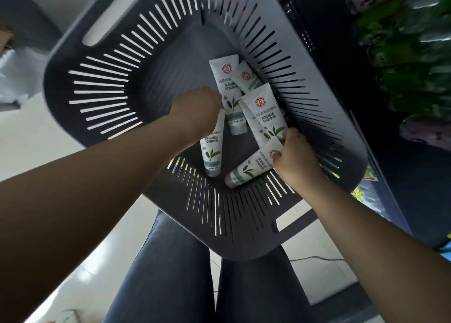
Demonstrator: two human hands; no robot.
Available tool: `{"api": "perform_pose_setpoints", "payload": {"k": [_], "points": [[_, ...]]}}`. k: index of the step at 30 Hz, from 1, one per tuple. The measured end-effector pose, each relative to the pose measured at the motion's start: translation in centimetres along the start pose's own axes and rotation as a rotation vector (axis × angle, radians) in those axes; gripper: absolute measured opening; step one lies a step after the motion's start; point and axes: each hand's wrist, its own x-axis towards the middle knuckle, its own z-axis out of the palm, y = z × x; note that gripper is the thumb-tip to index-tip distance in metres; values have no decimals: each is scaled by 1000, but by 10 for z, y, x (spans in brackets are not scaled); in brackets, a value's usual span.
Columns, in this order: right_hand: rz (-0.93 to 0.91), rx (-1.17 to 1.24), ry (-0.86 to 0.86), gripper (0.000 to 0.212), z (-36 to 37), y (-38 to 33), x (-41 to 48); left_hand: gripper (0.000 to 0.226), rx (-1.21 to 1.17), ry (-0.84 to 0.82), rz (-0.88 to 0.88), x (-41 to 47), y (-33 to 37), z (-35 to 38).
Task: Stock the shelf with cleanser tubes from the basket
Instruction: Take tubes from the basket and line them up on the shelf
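Note:
A dark grey slotted basket sits below me with several white cleanser tubes bearing green leaf prints on its floor. My left hand reaches into the middle and grips the top end of one tube, whose cap points toward me. My right hand holds the flat end of another tube lying near the basket's near wall. Three more tubes lie overlapping at the far right of the floor.
A dark shelf unit runs along the right side of the basket, with green packets and purple packets on it. My legs in blue jeans stand under the basket on a pale tiled floor.

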Motion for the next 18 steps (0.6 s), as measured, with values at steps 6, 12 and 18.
{"api": "perform_pose_setpoints", "payload": {"k": [6, 12, 18], "points": [[-67, -33, -22, 23, -3, 1, -3, 17, -68, -58, 75, -10, -2, -10], [-12, 33, -49, 26, 4, -14, 2, 13, -102, -54, 101, -27, -7, -13], [24, 188, -33, 22, 11, -26, 18, 14, -141, -43, 105, -34, -10, -11]]}}
